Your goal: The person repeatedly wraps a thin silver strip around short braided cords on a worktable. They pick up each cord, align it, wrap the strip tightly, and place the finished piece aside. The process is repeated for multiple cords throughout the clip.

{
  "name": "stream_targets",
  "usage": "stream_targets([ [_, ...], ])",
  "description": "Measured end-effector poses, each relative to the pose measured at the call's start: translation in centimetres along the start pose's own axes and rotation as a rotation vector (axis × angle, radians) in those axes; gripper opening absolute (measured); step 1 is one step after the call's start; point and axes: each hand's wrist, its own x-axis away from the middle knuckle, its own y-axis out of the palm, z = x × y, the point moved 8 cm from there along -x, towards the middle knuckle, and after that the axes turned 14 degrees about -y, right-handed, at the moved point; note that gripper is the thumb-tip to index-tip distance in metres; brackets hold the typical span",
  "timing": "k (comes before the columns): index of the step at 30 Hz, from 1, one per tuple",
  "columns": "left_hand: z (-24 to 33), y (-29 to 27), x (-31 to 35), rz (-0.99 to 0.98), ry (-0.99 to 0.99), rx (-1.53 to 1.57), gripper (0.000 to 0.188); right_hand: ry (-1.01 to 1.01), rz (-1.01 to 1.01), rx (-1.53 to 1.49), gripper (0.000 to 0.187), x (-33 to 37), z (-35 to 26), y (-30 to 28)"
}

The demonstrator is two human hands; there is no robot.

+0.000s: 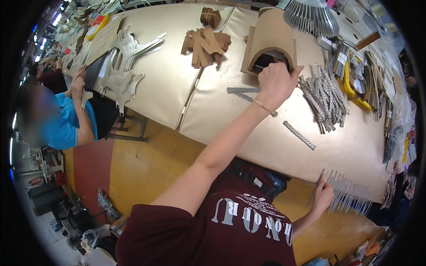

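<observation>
My left hand (277, 84) reaches to the open end of a tan arched block (273, 37). Its thumb sticks out to the right, and the other fingers are hidden inside the dark opening. Beneath that wrist lie narrow grey strips (242, 90). Low on the right, at the table's near edge, my right hand (324, 195) is closed on a thin grey strip (319, 179). Beside it a row of thin grey strips (350, 193) overhangs the edge. A single braided grey strip (299, 135) rests between my hands, and a pile of braided strips (326, 99) lies behind it.
Brown strips (206, 46) and a tied brown bundle (210, 17) lie farther left on the table. Pale branched cut pieces (128, 53) are spread near a co-worker in blue (73, 117). Yellow trays (355, 86) with strips stand at the right, below a fan of grey loops (310, 17).
</observation>
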Motion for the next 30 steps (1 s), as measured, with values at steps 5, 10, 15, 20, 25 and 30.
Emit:
stream_targets([
  [5,-0.9,0.0,0.4,-0.019,-0.026,-0.053,0.066,0.006,0.005,-0.005,0.053,0.6,-0.2,-0.4],
  [10,-2.6,0.1,0.7,-0.083,-0.046,-0.098,0.059,0.043,-0.015,-0.062,0.049,0.5,-0.7,-0.6],
  [15,-3.8,-1.3,3.8,-0.02,0.067,-0.118,0.049,0.036,-0.073,-0.119,0.046,0.0,-1.5,-0.9],
  [20,-4.7,0.2,10.5,-0.231,0.274,-0.127,0.041,0.142,-0.104,-0.168,0.037,0.1,-1.9,-0.9],
  [25,-4.6,3.5,15.4,-0.557,0.437,-0.041,0.039,0.069,-0.084,-0.238,0.031,-0.2,-3.3,-1.5],
  [30,-5.1,6.6,15.8,-0.988,0.068,0.213,0.033,-0.257,-0.116,-0.741,0.018,-0.4,-9.2,-4.8],
])
